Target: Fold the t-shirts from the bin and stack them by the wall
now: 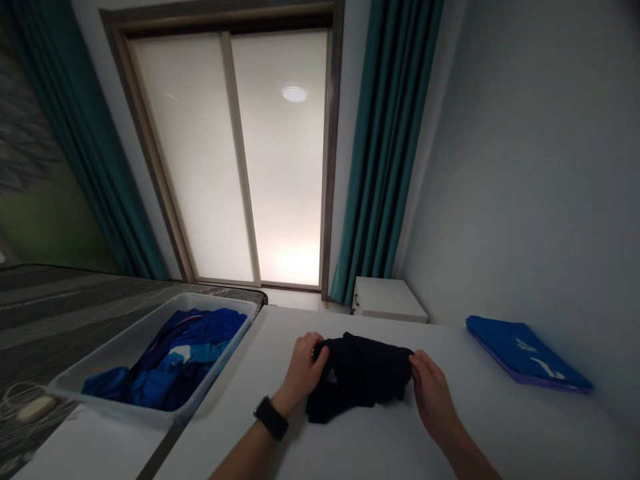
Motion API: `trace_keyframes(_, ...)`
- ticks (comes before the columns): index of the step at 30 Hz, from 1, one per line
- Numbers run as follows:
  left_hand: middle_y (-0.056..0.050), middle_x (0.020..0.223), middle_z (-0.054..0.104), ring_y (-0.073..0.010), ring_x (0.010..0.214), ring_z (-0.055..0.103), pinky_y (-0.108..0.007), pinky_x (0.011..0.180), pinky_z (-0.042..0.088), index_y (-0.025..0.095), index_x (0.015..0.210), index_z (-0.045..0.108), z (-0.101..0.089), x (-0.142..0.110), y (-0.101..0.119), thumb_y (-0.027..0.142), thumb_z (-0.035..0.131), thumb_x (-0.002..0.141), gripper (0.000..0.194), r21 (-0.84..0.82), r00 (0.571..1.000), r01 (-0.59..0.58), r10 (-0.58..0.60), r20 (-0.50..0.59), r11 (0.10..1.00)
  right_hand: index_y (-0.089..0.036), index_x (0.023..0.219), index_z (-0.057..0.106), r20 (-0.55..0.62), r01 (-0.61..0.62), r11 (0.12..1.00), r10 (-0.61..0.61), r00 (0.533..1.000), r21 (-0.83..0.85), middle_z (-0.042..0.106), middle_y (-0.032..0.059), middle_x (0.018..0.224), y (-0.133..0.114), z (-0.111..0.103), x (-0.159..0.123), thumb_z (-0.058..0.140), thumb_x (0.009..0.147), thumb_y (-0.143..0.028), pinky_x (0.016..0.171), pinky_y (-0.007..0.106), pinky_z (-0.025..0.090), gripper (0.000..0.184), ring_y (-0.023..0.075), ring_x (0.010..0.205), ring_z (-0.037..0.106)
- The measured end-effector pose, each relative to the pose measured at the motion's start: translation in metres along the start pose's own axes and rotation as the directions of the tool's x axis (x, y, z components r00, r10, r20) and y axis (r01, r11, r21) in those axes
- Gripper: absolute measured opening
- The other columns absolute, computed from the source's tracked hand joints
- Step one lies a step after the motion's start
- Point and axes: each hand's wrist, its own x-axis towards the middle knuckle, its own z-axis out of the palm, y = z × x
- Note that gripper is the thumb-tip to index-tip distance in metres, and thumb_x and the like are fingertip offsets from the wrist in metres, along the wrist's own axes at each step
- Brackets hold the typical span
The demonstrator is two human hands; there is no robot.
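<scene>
A dark, nearly black garment (370, 370) lies bunched on the white table (290, 440), its exact kind hard to make out. My left hand (306, 367), with a black watch on the wrist, pinches the garment's left end between thumb and fingers. At the opposite end, my right hand (431, 387) grips the edge with its fingertips. The cloth is stretched loosely between both hands, and its lower part rests on the tabletop.
To the left stands a translucent plastic bin (200, 400) with crumpled blue clothes (175, 360) inside. A folded blue garment (525, 353) lies at the table's right, by the wall. Beyond the far edge is a white cabinet (387, 298). A bed (100, 293) borders the left side.
</scene>
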Motion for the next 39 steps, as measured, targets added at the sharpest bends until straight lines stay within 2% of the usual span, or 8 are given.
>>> trace_keyframes(6, 0.003, 0.067, 0.054, -0.0162, 0.065, 0.053, -0.027, 0.063, 0.041, 0.021, 0.077, 0.05, -0.009, -0.006, -0.015, 0.034, 0.048, 0.088, 0.017, -0.209, 0.995, 0.102, -0.095, 0.039, 0.973, -0.024, 0.063, 0.042, -0.082, -0.081, 0.992, 0.073, 0.994, -0.094, 0.039, -0.006, 0.059, 0.018, -0.014, 0.007, 0.055, 0.076, -0.047, 0.052, 0.027, 0.034, 0.029, 0.0141, 0.056, 0.039)
trace_keyframes(10, 0.003, 0.067, 0.057, -0.0153, 0.064, 0.054, -0.026, 0.062, 0.04, 0.021, 0.076, 0.051, -0.003, -0.017, -0.005, 0.031, 0.051, 0.086, 0.014, -0.18, 0.988, 0.094, -0.07, 0.135, 0.979, -0.022, 0.088, 0.055, -0.149, 0.134, 0.909, -0.207, 0.967, -0.394, 0.057, 0.0015, 0.075, 0.018, -0.016, -0.001, 0.054, 0.08, -0.042, 0.065, 0.034, 0.044, 0.022, 0.0213, 0.071, 0.054)
trace_keyframes(13, 0.002, 0.068, 0.059, -0.0153, 0.064, 0.055, -0.026, 0.063, 0.04, 0.021, 0.078, 0.053, 0.008, -0.029, 0.009, 0.028, 0.052, 0.085, 0.01, -0.136, 0.976, 0.035, -0.005, 0.216, 0.99, -0.022, 0.101, 0.057, 0.13, 0.453, 0.72, -0.458, 0.879, -0.525, 0.063, 0.0066, 0.09, 0.014, -0.003, -0.023, 0.05, 0.087, -0.036, 0.078, 0.04, 0.045, 0.021, 0.0242, 0.084, 0.057)
trace_keyframes(16, 0.001, 0.071, 0.06, -0.016, 0.065, 0.055, -0.025, 0.063, 0.04, 0.022, 0.078, 0.053, 0.016, -0.038, 0.02, 0.028, 0.053, 0.085, 0.009, -0.124, 0.966, -0.002, 0.034, 0.255, 0.992, -0.024, 0.125, 0.053, 0.513, 0.693, 0.52, -0.468, 0.72, -0.499, 0.065, 0.0092, 0.112, 0.008, 0.017, -0.046, 0.058, 0.085, -0.031, 0.094, 0.046, 0.038, 0.041, 0.0274, 0.105, 0.056)
trace_keyframes(18, 0.001, 0.07, 0.06, -0.0164, 0.064, 0.055, -0.025, 0.062, 0.039, 0.022, 0.078, 0.052, 0.016, -0.039, 0.023, 0.029, 0.052, 0.086, 0.01, -0.117, 0.966, -0.002, 0.032, 0.256, 0.993, -0.025, 0.126, 0.054, 0.567, 0.727, 0.454, -0.456, 0.686, -0.515, 0.067, 0.0075, 0.106, 0.004, 0.026, -0.054, 0.055, 0.087, -0.024, 0.096, 0.046, 0.034, 0.039, 0.0268, 0.104, 0.056)
trace_keyframes(24, -0.001, 0.072, 0.061, -0.0178, 0.067, 0.057, -0.027, 0.065, 0.04, 0.022, 0.078, 0.052, 0.01, -0.033, 0.02, 0.028, 0.047, 0.089, 0.013, -0.082, 0.954, -0.008, 0.032, 0.299, 0.997, -0.024, 0.089, 0.06, 0.49, 0.707, 0.457, -0.513, 0.705, -0.539, 0.067, 0.002, 0.082, 0.006, 0.019, -0.041, 0.034, 0.095, -0.013, 0.09, 0.041, 0.033, 0.029, 0.0203, 0.086, 0.059)
trace_keyframes(34, 0.002, 0.068, 0.057, -0.0153, 0.063, 0.053, -0.025, 0.063, 0.039, 0.022, 0.076, 0.051, 0.008, -0.033, 0.019, 0.023, 0.044, 0.089, 0.015, -0.146, 0.908, -0.034, 0.092, 0.409, 0.989, -0.023, 0.092, 0.06, 0.069, 0.386, 0.639, -0.462, 0.884, -0.666, 0.068, 0.0093, 0.091, 0.019, -0.014, 0.0, 0.03, 0.095, -0.031, 0.083, 0.043, 0.039, 0.031, 0.0267, 0.089, 0.058)
trace_keyframes(39, 0.003, 0.065, 0.057, -0.0143, 0.061, 0.053, -0.024, 0.062, 0.038, 0.021, 0.075, 0.054, 0.007, -0.03, 0.02, 0.023, 0.047, 0.088, 0.014, -0.162, 0.909, 0.019, 0.05, 0.414, 0.987, -0.02, 0.097, 0.061, 0.001, 0.257, 0.59, -0.398, 0.917, -0.765, 0.066, 0.0107, 0.087, 0.026, -0.026, 0.015, 0.028, 0.093, -0.03, 0.077, 0.042, 0.039, 0.035, 0.0274, 0.082, 0.057)
